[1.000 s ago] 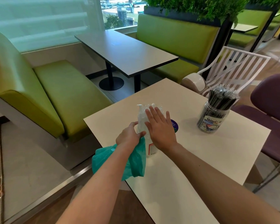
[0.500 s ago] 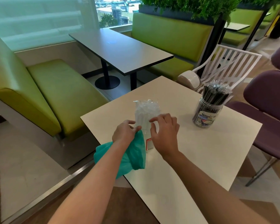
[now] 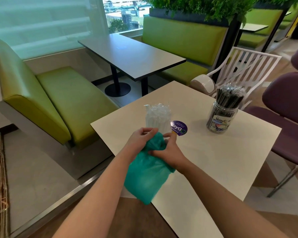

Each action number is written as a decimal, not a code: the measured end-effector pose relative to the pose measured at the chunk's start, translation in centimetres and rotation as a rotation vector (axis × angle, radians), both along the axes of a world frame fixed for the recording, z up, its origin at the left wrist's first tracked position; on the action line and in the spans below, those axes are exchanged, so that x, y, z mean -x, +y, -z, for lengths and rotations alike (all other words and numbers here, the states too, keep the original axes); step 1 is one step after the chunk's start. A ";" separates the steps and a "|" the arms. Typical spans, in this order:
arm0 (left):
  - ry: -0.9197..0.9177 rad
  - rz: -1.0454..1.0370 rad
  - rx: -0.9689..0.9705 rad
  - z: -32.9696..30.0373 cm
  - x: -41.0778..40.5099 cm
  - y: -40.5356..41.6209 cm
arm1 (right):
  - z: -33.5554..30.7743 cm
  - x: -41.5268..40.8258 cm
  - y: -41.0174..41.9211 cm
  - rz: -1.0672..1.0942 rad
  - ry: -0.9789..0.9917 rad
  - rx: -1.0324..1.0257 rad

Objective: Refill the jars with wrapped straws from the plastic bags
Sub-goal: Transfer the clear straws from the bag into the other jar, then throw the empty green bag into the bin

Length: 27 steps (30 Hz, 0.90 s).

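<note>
A bundle of clear-wrapped white straws (image 3: 157,117) stands upright near the left edge of the cream table (image 3: 213,160), its lower part hidden behind my hands. A green plastic bag (image 3: 146,176) hangs crumpled below it. My left hand (image 3: 139,140) grips the bag's top from the left. My right hand (image 3: 167,152) pinches the bag from the right, just below the straws. A clear jar (image 3: 220,121) with a printed label, packed with black wrapped straws, stands at the table's far right, apart from both hands.
A round purple sticker (image 3: 179,128) lies on the table beside the straws. Green benches (image 3: 64,100) and a grey table (image 3: 131,55) are on the left and behind. A white chair (image 3: 239,69) and purple chairs (image 3: 286,100) border the far and right sides.
My right hand left the top of the straws and came down onto the green bag. The bag has been gathered up between both hands in front of the straws.
</note>
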<state>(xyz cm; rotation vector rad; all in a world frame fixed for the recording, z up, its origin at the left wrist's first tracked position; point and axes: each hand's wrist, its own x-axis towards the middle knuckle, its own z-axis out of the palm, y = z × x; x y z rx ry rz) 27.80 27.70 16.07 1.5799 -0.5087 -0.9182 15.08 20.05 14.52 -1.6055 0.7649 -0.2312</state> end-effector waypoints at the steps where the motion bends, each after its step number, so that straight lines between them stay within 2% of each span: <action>1: -0.063 0.037 -0.002 0.0 0.2 0.3 | 0.0 0.2 -0.3 0.028 -0.031 -0.049; 5: -0.278 0.239 -0.131 0.7 0.6 1.7 | 0.1 0.6 -1.6 0.024 -0.147 -0.224; 9: -0.240 0.393 -0.186 1.7 1.0 2.8 | 0.1 0.7 -2.4 0.092 -0.204 -0.360; 11: -0.304 0.431 -0.238 2.3 1.0 2.9 | 0.1 0.7 -3.0 0.127 -0.215 -0.377; 15: -0.489 0.383 -0.380 3.2 0.1 2.8 | -0.2 1.2 -4.1 0.166 -0.218 -0.367; 22: -0.566 0.361 -0.555 4.0 -0.9 3.2 | -0.3 1.1 -5.3 0.495 -0.191 -0.209; 25: -0.612 0.385 -0.616 4.3 -1.1 3.6 | -0.4 1.2 -5.1 0.387 -0.168 -0.138; 27: -0.643 0.397 -0.634 4.3 -1.0 3.7 | -0.9 1.0 -5.1 0.218 -0.050 -0.036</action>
